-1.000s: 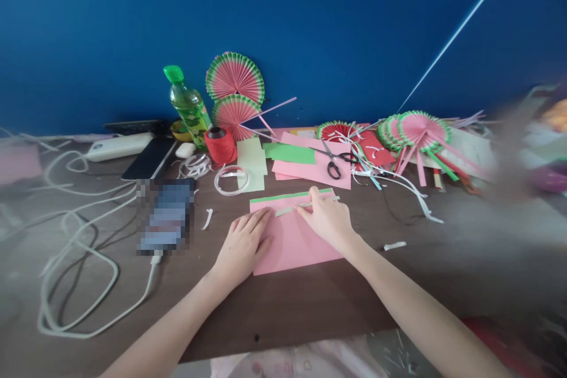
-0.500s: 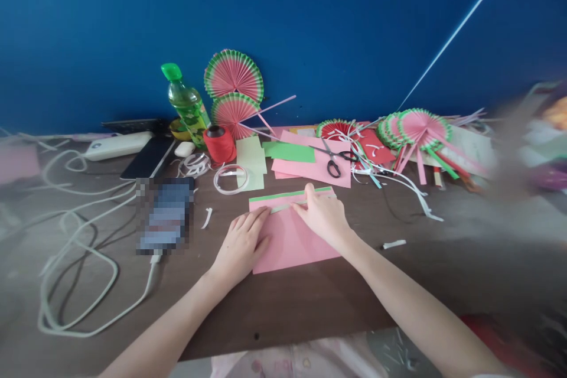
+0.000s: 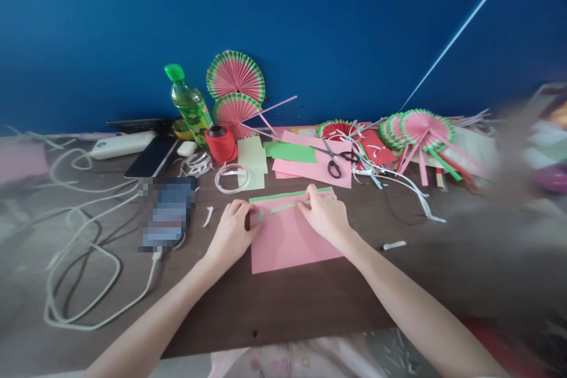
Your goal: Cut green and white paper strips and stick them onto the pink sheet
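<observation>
Pink paper sheet (image 3: 292, 242) flat, near centre of the surface (image 3: 248, 313)! Left hand (image 3: 230, 225) at its left edge, right hand (image 3: 326, 215) at a pale strip (image 3: 282, 208); fingers (image 3: 312, 194) curled, grip unclear. Light, likely creases easily; edges suit holding.

The pink rectangular paper sheet (image 3: 292, 242) lies on the brown wooden desk (image 3: 230, 319) — left of it, the dark rectangular phone (image 3: 170, 212); behind it, the black-handled metal scissors (image 3: 332, 155) on pink paper (image 3: 305, 169); behind right, pink-and-green pleated paper fans (image 3: 429, 127).

No legible text, label (image 3: 195, 118) on green-capped clear plastic bottle (image 3: 189, 105) illegible, screen (image 3: 166, 211) of dark rectangular phone (image 3: 169, 215) pixelated
</observation>
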